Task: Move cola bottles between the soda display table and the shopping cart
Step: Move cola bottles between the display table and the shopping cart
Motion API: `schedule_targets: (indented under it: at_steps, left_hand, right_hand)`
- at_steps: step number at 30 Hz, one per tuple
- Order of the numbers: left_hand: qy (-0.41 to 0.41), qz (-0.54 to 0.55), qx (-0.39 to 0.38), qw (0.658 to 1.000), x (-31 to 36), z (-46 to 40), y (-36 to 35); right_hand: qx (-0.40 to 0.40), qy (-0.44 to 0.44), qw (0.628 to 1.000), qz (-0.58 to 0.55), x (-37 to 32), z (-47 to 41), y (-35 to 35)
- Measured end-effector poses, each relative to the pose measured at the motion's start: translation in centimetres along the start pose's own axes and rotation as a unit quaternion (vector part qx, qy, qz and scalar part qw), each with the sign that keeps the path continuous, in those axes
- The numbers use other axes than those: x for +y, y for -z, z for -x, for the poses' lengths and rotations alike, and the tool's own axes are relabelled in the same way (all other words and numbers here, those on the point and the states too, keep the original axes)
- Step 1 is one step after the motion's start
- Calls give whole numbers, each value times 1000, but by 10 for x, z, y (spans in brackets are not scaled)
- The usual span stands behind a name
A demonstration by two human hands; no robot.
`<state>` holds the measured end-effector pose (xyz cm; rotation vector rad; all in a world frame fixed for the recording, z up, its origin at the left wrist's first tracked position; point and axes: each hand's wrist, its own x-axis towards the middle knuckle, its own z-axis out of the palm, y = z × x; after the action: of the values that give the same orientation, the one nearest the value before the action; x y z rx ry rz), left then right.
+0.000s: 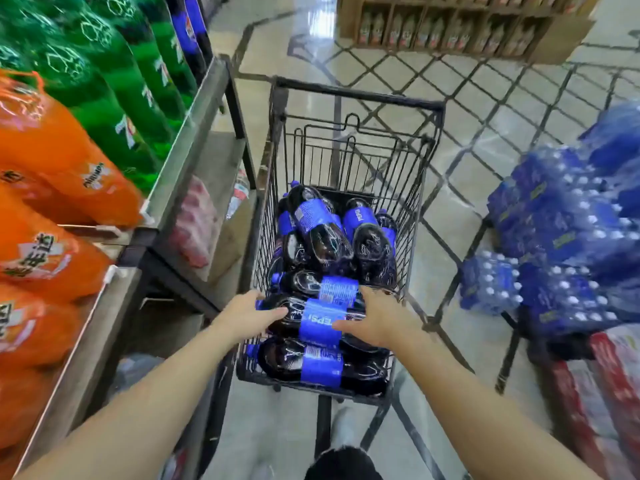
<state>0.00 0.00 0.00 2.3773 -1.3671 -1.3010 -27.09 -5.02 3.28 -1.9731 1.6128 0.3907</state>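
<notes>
A black wire shopping cart (pixel 356 98) stands in front of me with several dark cola bottles with blue labels lying inside. One cola bottle (pixel 320 320) lies crosswise on top near the cart's close end. My left hand (pixel 247 315) rests on its cap end and my right hand (pixel 379 318) on its base end, fingers curled around it. Another bottle (pixel 320 367) lies just below it, and more bottles (pixel 325 230) fill the far part. The soda display table (pixel 187 147) runs along my left.
Orange soda bottles (pixel 45 202) and green soda bottles (pixel 114 74) lie on the display at the left, with blue-labelled ones (pixel 188 26) further back. Shrink-wrapped blue packs (pixel 568 244) are stacked at the right, red packs (pixel 602 403) below them. A wooden shelf (pixel 460 26) stands across the tiled aisle.
</notes>
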Motion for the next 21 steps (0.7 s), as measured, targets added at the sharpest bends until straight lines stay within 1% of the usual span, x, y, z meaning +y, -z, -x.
schedule_targets:
  at_steps: [1, 3, 6, 9, 11, 12, 14, 15, 17, 19, 21]
  left_hand:
    - [16, 30, -8, 999, 1, -7, -10]
    - [56, 68, 1, 996, -1, -20, -27]
    - [113, 102, 37, 988, 0, -33, -49]
    - [170, 188, 99, 962, 3, -44, -64]
    - [206, 241, 118, 941, 1, -51, -74]
    - [222, 271, 127, 928, -1, -56, -78]
    - [269, 338, 138, 891, -13, -72, -93]
    - [292, 376, 140, 868, -27, -84, -105]
    - [320, 471, 131, 811, -45, -102, -127]
    - [315, 548, 112, 767, -28, -93, -126]
    - [301, 579, 90, 752, -14, -87, -122]
  right_hand:
    - [-12, 7, 1000, 0, 2, -10, -4]
    - [-33, 13, 999, 9, 5, -28, -13]
    - [-69, 34, 997, 32, 7, -49, -23]
    - [-88, 48, 994, 39, 13, -67, -28]
    - [-87, 60, 994, 41, 16, -74, -34]
    - [-79, 70, 993, 46, 17, -77, -37]
    - [-48, 95, 992, 67, 20, -80, -44]
    - [-39, 106, 991, 77, 21, -80, -48]
    - [-47, 117, 987, 100, 24, -78, -55]
    - [-52, 117, 986, 105, 28, -76, -62]
    - [-46, 114, 987, 103, 30, -74, -67]
